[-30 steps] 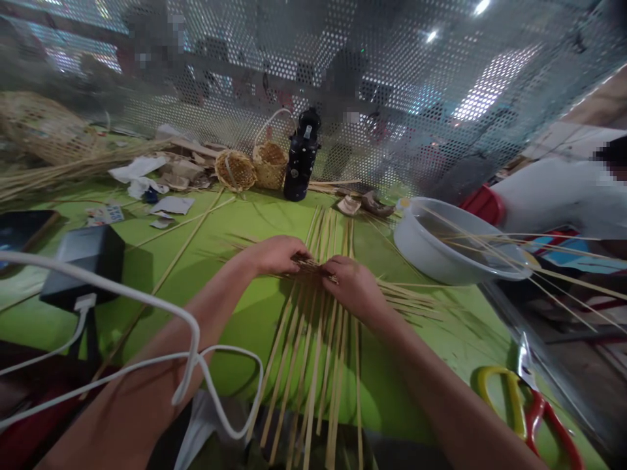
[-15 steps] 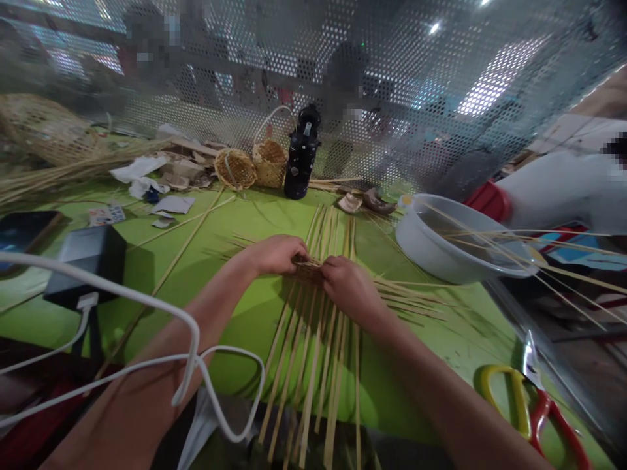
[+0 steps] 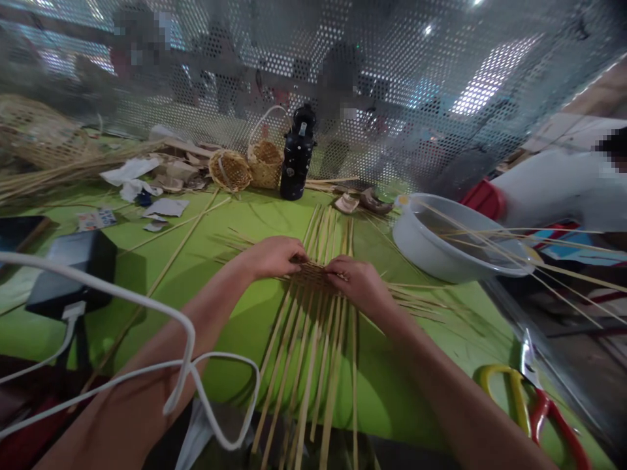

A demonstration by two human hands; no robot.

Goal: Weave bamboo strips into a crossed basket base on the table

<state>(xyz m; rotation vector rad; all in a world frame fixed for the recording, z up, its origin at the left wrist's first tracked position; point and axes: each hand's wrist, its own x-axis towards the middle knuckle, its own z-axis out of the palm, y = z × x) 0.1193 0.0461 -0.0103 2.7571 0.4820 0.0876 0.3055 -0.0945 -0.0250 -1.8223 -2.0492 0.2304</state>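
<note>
On the green table lies a piece of bamboo weaving [image 3: 313, 277], a small woven patch with long loose strips fanning out on all sides. My left hand [image 3: 281, 256] has its fingers closed on the patch's upper left edge. At the upper right edge, my right hand [image 3: 356, 275] pinches the weaving between thumb and fingers. The long strips [image 3: 306, 365] run from the patch toward me and over the table's front edge. Shorter strips [image 3: 416, 301] stick out past my right hand. My fingers partly cover the woven part.
A white basin [image 3: 441, 254] with strips across it stands right, scissors [image 3: 531, 391] near the right edge. A black bottle [image 3: 296, 160] and small baskets [image 3: 230, 171] stand behind. A white cable [image 3: 147, 300] crosses my left arm from a dark box [image 3: 73, 271]. Mesh [image 3: 392, 130] rises behind.
My right hand has shifted slightly right along the weaving, showing more of the woven patch between my hands. My left hand stays at its edge. The whole view has shifted slightly.
</note>
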